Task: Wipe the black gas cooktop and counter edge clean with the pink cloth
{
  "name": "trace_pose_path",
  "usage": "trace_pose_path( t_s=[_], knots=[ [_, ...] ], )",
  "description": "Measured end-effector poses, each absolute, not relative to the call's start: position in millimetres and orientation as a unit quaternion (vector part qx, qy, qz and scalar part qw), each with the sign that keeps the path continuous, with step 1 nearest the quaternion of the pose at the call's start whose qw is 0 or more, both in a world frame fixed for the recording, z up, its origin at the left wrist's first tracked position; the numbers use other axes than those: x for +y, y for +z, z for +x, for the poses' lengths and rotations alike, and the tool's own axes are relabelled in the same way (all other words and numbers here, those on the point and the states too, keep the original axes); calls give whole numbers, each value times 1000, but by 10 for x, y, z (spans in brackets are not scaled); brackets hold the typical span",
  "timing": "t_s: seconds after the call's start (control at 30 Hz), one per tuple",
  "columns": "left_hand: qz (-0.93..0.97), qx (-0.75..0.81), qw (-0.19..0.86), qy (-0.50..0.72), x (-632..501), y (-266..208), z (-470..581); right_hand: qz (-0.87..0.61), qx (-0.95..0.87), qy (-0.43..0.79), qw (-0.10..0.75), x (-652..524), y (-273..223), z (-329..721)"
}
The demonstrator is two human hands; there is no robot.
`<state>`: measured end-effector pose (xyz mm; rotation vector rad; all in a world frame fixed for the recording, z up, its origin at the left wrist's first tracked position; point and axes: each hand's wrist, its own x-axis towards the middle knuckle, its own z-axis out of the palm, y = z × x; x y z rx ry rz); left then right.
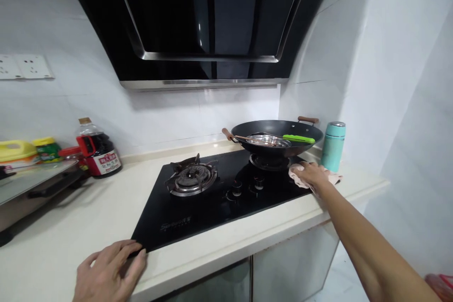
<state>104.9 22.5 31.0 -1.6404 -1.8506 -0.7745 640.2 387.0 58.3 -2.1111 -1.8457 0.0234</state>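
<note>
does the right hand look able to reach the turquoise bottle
Probably yes: the right hand rests on the cloth close beside the turquoise bottle, with nothing upright between them, though it would likely have to leave the cloth.

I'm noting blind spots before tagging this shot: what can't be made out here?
All in the head view:
- Cloth: partly covered by the right grip.
- Right burner: mostly hidden by the wok.
- Bottom of the wok: covered by the metal dish.
- Lidded pan: cut off by the left edge.
- Red object: cut off, lower right.
- Bottle: fine print too small.
</note>
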Motion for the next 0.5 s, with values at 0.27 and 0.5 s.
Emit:
trace_pose_path(
  t_s=[0.27,0.5],
  knots=[
    [-611,-677,288,-292,224,291,1120,-671,-726,-40,147,3173,517,6000],
    [-622,-659,301,-298,220,291,1121,-563,-815,-29,136,3158,576,5648]
  ],
)
